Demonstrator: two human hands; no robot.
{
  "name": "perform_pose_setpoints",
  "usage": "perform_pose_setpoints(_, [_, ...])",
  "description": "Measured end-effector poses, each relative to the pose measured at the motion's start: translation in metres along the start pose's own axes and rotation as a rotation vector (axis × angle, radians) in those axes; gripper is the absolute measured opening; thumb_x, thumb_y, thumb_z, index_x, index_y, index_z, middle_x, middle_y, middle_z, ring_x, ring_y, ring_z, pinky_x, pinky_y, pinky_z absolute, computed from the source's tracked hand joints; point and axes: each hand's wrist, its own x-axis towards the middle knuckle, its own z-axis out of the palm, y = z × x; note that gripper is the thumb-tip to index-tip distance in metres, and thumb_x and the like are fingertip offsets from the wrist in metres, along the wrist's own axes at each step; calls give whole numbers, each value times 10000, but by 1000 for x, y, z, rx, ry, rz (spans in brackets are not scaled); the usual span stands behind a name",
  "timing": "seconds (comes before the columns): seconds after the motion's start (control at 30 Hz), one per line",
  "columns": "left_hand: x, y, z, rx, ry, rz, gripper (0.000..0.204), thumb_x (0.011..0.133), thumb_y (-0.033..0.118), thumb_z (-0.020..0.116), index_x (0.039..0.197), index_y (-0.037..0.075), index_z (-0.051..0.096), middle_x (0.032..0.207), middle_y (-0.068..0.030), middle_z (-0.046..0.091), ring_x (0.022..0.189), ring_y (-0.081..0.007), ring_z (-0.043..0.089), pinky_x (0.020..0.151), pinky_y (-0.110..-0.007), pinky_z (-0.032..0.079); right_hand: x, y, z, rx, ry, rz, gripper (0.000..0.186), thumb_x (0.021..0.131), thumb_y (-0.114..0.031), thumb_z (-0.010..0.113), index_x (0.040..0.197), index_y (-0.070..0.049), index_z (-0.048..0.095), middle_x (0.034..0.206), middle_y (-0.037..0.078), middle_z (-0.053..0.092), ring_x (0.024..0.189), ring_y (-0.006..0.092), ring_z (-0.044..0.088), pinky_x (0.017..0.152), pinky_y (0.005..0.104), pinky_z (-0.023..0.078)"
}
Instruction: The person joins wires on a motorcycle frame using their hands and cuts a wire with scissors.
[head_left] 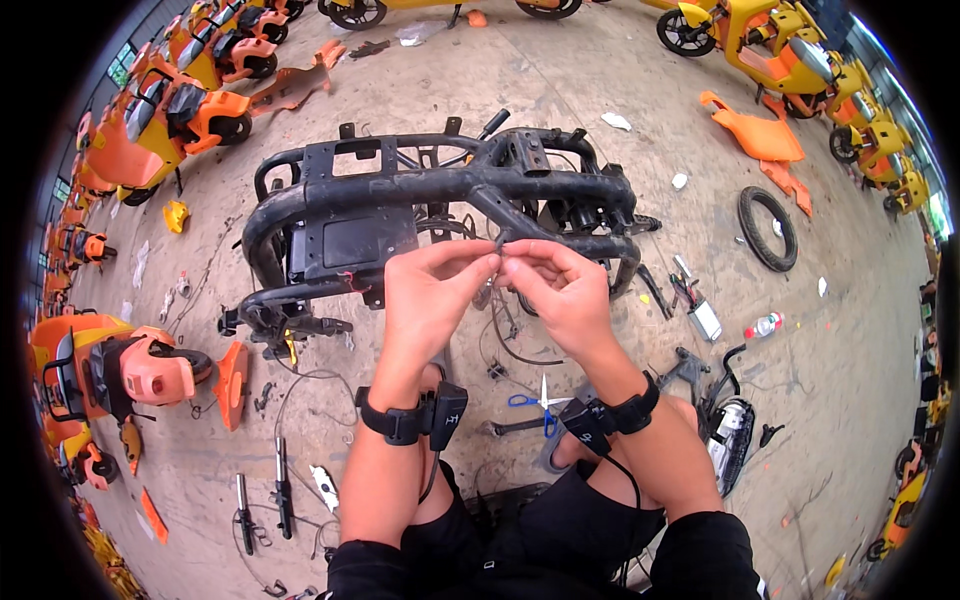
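Both hands meet in front of me with fingertips pinched close together. My left hand (pixel 430 295) and my right hand (pixel 562 290) are closed on a thin dark cable (pixel 502 335). Its lower part hangs below the fingers and curves off to the right; the stretch between the fingertips is mostly hidden. Just beyond the hands lies a black scooter frame (pixel 350 188) of thick scuffed tubes, with a dark box-shaped panel (pixel 362 240) inside it on the left. Blue-handled scissors (pixel 545 404) rest on the floor between my forearms.
Shock absorbers (pixel 283 495) lie at lower left. To the right are a silver box with wires (pixel 704 321), a plastic bottle (pixel 764 325), a tyre (pixel 745 215) and orange body panels (pixel 755 133). Yellow-and-orange scooters (pixel 150 130) line both sides.
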Motion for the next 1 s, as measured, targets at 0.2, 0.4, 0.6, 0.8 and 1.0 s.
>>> perform_pose_setpoints(0.2, [-1, -3, 1, 8, -20, 36, 156, 840, 49, 718, 972, -34, 712, 850, -68, 701, 695, -82, 622, 617, -205, 499, -2, 0, 0, 21, 37, 60, 200, 861, -26, 686, 1043, 50, 653, 947, 73, 686, 840, 108, 656, 754, 222, 529])
perform_pose_setpoints(0.4, [-2, -6, 2, 16, -16, 20, 159, 856, 33, 696, 989, -54, 690, 878, -90, 700, 750, -119, 656, 670, -233, 534, -3, 7, 7, 11, 84, -41, 213, 840, 8, 690, 1044, 33, 636, 945, 61, 680, 828, 100, 651, 750, 221, 531])
perform_pose_setpoints(0.6, [0, -7, 1, -44, -29, 29, 143, 864, 13, 682, 978, -73, 684, 892, -112, 698, 786, -144, 668, 704, -247, 545, -2, 4, 7, -97, 62, -105, 241, 815, 22, 696, 1047, 25, 634, 899, 51, 679, 785, 82, 644, 728, 213, 524])
perform_pose_setpoints(0.8, [0, -11, -3, 41, -108, 135, 135, 852, -24, 668, 981, -59, 693, 933, -95, 677, 842, -127, 634, 746, -242, 518, -2, 6, 9, -240, 99, -161, 267, 785, 27, 691, 1046, 6, 635, 854, 24, 671, 702, 47, 606, 656, 196, 498])
perform_pose_setpoints(1.0, [-1, -7, 1, 63, -83, 89, 137, 854, -16, 667, 983, -46, 698, 926, -74, 671, 831, -113, 620, 737, -234, 508, -1, 2, 10, -257, 117, -250, 337, 769, 16, 699, 1092, -27, 613, 833, 10, 667, 627, 39, 561, 589, 196, 479])
